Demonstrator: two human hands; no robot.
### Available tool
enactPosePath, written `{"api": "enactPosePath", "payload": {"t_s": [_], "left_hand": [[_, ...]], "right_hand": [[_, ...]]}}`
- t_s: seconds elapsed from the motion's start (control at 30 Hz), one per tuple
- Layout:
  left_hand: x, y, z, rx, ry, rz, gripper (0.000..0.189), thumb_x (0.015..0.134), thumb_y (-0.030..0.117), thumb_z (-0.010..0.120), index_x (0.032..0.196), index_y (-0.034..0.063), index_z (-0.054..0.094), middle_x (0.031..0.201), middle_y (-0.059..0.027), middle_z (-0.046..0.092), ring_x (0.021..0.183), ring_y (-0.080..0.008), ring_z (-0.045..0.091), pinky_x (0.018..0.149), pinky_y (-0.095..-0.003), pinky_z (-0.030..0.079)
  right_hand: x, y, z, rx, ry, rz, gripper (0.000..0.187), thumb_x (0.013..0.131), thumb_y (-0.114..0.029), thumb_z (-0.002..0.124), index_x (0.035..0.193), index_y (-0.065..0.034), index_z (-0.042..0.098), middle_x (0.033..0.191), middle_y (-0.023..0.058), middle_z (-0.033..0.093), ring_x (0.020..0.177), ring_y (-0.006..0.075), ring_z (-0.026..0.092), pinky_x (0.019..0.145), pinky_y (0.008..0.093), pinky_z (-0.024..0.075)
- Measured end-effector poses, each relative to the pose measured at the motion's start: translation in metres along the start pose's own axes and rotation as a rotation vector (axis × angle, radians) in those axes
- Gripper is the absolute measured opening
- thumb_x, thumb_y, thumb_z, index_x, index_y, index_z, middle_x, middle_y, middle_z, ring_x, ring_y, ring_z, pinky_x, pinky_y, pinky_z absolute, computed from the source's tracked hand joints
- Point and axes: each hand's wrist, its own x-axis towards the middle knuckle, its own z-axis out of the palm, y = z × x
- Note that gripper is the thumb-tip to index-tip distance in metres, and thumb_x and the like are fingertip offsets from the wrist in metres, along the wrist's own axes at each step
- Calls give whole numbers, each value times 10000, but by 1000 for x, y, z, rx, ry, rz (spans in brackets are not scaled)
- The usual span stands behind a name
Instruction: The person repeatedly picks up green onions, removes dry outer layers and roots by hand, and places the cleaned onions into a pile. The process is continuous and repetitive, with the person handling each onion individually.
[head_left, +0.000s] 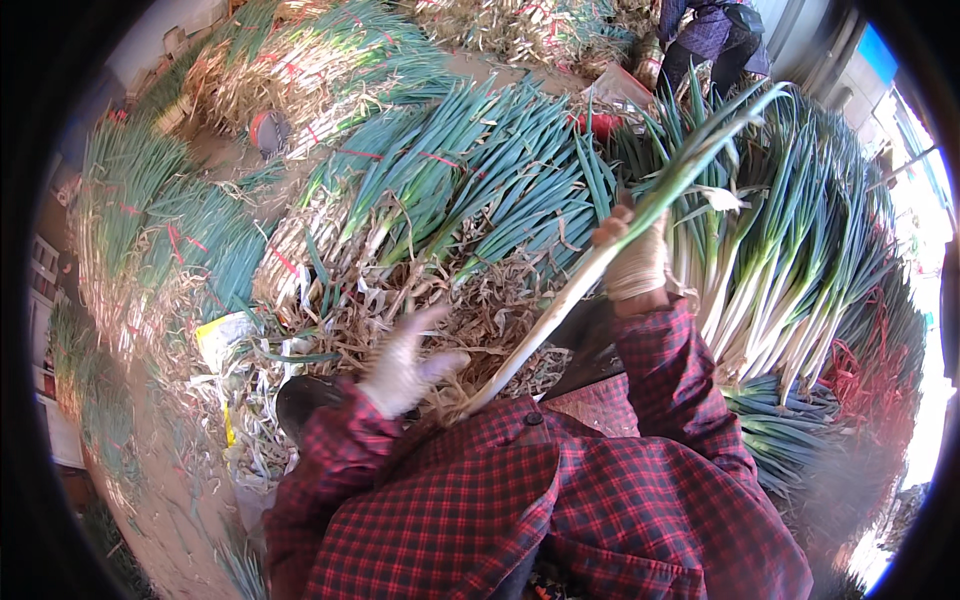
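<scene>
My right hand (634, 251), in a pale glove, is closed around the upper shank of a long green onion (559, 309). The stalk slants from its root end near my jacket up to the green leaves at the upper right. My left hand (409, 360), also gloved and blurred, has its fingers apart and holds nothing, left of the root end. Beneath and beyond both hands lie dry brown peelings (495, 311). A row of trimmed green onions with white shanks (750, 292) stands close to the right of my right hand.
Untrimmed green onions (480, 172) lie straight ahead. Bundles tied with red strips (285, 67) spread over the floor at the left and back. Plastic wrapping (225, 341) is at the left, red twine (855, 382) at the right. A person (724, 37) bends at the back right.
</scene>
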Motion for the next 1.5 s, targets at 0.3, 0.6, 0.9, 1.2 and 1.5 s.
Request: {"api": "enactPosePath", "payload": {"t_s": [0.3, 0.6, 0.9, 1.2, 1.5], "left_hand": [[23, 25, 81, -247, 137, -108, 320, 931, 188, 743, 1176, -3, 667, 934, -77, 730, 815, -127, 687, 740, -278, 562], [4, 1, 101, -217, 270, -72, 245, 1013, 238, 616, 1028, 7, 696, 797, -124, 704, 661, -150, 658, 613, -328, 532], [6, 6, 87, -586, 169, -207, 248, 988, 245, 676, 1072, 13, 647, 927, -20, 675, 816, -90, 602, 705, -275, 531], [10, 35, 72, -434, 54, -268, 410, 888, 121, 772, 1233, 25, 571, 1103, -62, 673, 886, -118, 643, 778, -280, 547], [55, 45, 81, -525, 145, -31, 409, 909, 113, 743, 1284, 13, 611, 1111, -54, 664, 951, -121, 626, 843, -265, 528]], "right_hand": [[-24, 64, 20, -30, 223, 42, 606, 1017, -643, 386, 1130, -67, 536, 729, 18, 487, 558, 160, 462, 525, 331, 415], [-38, 80, 17, -117, 261, -20, 583, 983, -677, 444, 1063, -109, 552, 744, 24, 492, 581, 173, 470, 521, 322, 404], [-34, 72, 4, 58, 92, 168, 618, 990, -670, 433, 1137, -83, 559, 701, -11, 477, 541, 154, 468, 501, 317, 381], [-40, 75, 17, 116, -27, 247, 608, 966, -653, 483, 1049, -65, 610, 790, 47, 607, 746, 255, 601, 769, 431, 511], [-72, 83, 14, 49, -274, 336, 771, 959, -718, 410, 1295, -31, 503, 1239, 240, 628, 1136, 423, 626, 959, 555, 522]]}}
